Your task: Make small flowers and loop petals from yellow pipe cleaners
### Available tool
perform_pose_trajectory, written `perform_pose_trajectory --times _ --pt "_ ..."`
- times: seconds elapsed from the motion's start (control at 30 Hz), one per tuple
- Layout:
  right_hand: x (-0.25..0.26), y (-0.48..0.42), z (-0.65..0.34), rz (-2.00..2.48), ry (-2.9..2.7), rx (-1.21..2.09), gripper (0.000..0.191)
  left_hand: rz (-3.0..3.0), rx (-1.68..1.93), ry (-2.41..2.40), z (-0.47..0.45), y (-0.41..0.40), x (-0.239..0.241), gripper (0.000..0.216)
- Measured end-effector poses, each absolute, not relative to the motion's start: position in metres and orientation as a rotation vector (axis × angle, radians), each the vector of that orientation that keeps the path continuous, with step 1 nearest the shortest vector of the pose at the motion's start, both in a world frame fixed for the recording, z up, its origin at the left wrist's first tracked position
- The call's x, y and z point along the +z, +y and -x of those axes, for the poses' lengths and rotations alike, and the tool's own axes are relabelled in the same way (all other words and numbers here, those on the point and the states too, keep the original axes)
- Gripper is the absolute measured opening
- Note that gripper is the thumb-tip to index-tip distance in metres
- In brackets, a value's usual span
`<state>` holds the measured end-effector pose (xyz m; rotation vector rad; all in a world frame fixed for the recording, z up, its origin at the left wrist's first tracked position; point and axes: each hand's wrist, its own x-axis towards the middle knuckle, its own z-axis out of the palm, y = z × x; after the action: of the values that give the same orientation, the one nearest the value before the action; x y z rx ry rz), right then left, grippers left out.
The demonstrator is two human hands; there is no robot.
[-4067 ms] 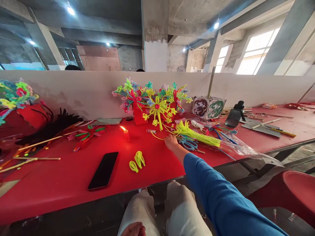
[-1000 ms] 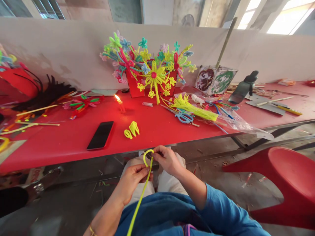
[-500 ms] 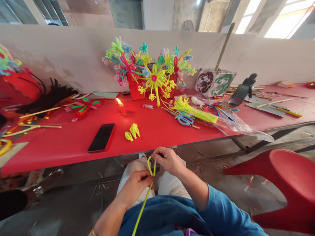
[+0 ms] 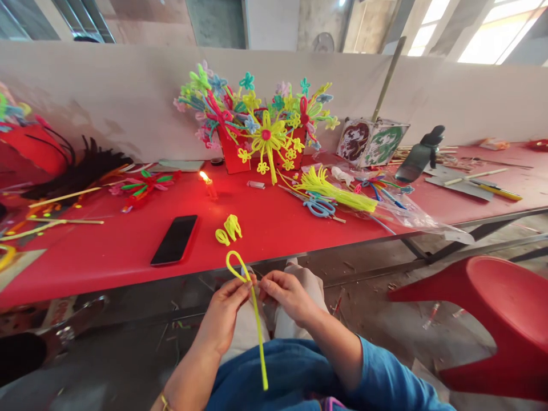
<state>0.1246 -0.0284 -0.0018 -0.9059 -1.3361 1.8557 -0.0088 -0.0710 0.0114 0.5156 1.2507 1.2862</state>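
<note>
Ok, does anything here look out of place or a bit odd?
Mainly the lit candle: its open flame burns on the red table, with no holder visible, near a phone and yellow loops, which seems risky. Small scraps also litter the floor. The looped yellow stem in the left hand looks undamaged.

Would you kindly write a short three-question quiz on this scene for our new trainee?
1. True or false: the red candle on the table is burning.
2. What does the left hand hold?
3. Which of these lies right beside the bundle of yellow strips?
A) the phone
B) the blue-handled scissors
C) the red stool

Key: 1. True. 2. A looped yellow strip. 3. B.
</note>
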Motion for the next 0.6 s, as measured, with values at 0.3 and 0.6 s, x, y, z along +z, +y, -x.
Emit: perform_pose_trajectory --times 0.3,0.6 --pt "-0.007 -0.039 -0.103 0.791 -1.000 2.054 0.034 -0.471 1.437 1.189 0.002 -0.071 0.001 0.020" --pt "-0.009 -0.039 -0.106 0.821 -1.004 2.100 0.027 -0.530 1.366 1.196 0.002 -0.074 0.006 0.015"
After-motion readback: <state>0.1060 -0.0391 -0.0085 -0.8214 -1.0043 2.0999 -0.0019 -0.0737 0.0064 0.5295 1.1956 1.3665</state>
